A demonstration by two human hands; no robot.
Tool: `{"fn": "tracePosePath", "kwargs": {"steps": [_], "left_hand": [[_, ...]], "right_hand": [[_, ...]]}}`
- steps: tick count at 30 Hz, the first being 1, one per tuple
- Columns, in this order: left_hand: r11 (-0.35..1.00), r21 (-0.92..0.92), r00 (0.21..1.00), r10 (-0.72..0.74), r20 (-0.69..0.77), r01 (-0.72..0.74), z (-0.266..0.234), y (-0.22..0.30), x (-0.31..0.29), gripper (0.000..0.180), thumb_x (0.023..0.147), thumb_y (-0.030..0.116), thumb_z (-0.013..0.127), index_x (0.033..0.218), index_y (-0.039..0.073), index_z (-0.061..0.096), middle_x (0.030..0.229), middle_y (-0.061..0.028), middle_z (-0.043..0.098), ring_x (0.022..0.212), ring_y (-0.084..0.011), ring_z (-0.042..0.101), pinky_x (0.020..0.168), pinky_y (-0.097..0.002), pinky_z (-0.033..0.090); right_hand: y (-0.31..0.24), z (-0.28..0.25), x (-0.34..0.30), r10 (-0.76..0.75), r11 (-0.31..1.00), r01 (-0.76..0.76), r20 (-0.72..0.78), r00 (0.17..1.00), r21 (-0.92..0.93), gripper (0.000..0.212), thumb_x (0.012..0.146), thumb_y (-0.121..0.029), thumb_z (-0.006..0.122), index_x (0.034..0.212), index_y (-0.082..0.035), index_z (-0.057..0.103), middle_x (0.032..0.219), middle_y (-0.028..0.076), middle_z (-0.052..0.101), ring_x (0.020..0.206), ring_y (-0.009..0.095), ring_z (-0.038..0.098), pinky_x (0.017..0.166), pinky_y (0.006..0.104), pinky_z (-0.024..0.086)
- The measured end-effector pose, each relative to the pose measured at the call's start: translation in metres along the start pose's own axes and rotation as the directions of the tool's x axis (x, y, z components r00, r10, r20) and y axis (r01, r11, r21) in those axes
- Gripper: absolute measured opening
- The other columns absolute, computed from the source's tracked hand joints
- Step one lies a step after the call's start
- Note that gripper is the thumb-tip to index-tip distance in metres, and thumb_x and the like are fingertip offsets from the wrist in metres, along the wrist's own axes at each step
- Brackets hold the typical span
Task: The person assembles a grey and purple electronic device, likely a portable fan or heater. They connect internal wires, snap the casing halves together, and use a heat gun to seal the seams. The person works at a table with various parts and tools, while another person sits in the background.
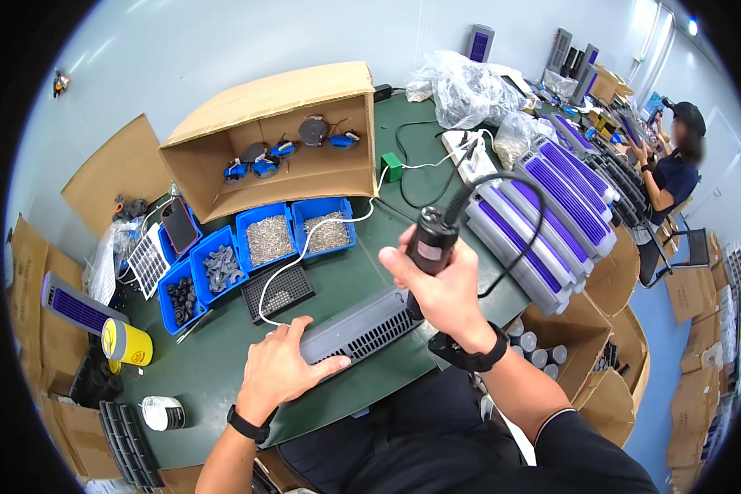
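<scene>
A long grey plastic housing with rows of slots (364,329) lies on the green bench in front of me. My left hand (281,362) grips its left end, thumb on the near side and fingers over the far side. In my right hand (454,292) is a black corded electric screwdriver (431,245), held upright with its cord leaving the top. Its lower end reaches down by the housing's right end; whether the bit touches anything is hidden. Beyond the housing sits a black gridded tray (277,290) with small screws, crossed by a white cable (309,239).
Blue bins (270,239) of screws and dark small parts line the far left. Behind them an open cardboard box (267,140) holds blue-and-grey parts. Grey-and-purple units (527,239) are stacked right; a yellow tub (128,342) stands left. A co-worker (675,169) works at the far right.
</scene>
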State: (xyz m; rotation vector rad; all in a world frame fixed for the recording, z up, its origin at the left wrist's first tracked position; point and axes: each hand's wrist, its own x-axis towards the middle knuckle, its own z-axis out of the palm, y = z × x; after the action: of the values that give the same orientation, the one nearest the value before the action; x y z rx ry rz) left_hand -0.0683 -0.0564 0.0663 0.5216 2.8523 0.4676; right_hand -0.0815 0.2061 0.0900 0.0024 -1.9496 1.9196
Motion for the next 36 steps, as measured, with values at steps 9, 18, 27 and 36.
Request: {"fn": "tracePosePath", "kwargs": {"steps": [9,18,27,36], "left_hand": [[1.000,0.005,1.000,0.019,-0.005,-0.019,0.001,-0.001,0.001,0.094,0.076,0.083,0.071,0.127,0.004,0.068,0.107,-0.0225,0.072,0.099,-0.0378,0.073,0.085,-0.0491,0.058],[1.000,0.003,1.000,0.020,0.001,-0.020,0.000,-0.003,0.003,0.092,0.076,0.083,0.071,0.125,0.005,0.070,0.104,-0.0210,0.072,0.097,-0.0376,0.073,0.082,-0.0494,0.057],[1.000,-0.011,1.000,0.011,0.019,-0.011,-0.001,-0.001,0.001,0.092,0.077,0.083,0.070,0.126,0.006,0.069,0.107,-0.0209,0.073,0.099,-0.0376,0.073,0.084,-0.0498,0.057],[0.980,-0.156,0.992,-0.124,-0.020,0.120,0.007,0.018,0.004,0.073,0.100,0.068,0.051,0.139,0.007,0.060,0.114,-0.0245,0.074,0.104,-0.0418,0.072,0.090,-0.0510,0.054]], "right_hand": [[0.007,-0.012,-0.023,-0.179,0.982,0.171,0.099,0.979,0.081,0.029,0.084,0.000,0.087,0.103,0.000,0.064,0.086,0.006,0.070,0.077,0.011,0.068,0.066,0.0269,0.054],[0.007,-0.020,-0.016,-0.204,0.978,0.210,0.164,0.965,-0.019,0.024,0.086,-0.003,0.086,0.097,0.000,0.064,0.079,0.008,0.070,0.069,0.014,0.068,0.062,0.0280,0.055],[0.001,-0.020,-0.017,-0.080,0.985,0.052,0.174,0.981,0.164,0.024,0.085,-0.007,0.089,0.091,-0.003,0.066,0.076,0.000,0.064,0.065,0.007,0.056,0.059,0.0240,0.046],[-0.010,0.002,-0.032,-0.284,0.810,0.146,0.161,0.945,0.569,0.032,0.089,-0.004,0.083,0.108,0.003,0.059,0.087,0.016,0.072,0.069,0.016,0.068,0.061,0.0292,0.057]]}}
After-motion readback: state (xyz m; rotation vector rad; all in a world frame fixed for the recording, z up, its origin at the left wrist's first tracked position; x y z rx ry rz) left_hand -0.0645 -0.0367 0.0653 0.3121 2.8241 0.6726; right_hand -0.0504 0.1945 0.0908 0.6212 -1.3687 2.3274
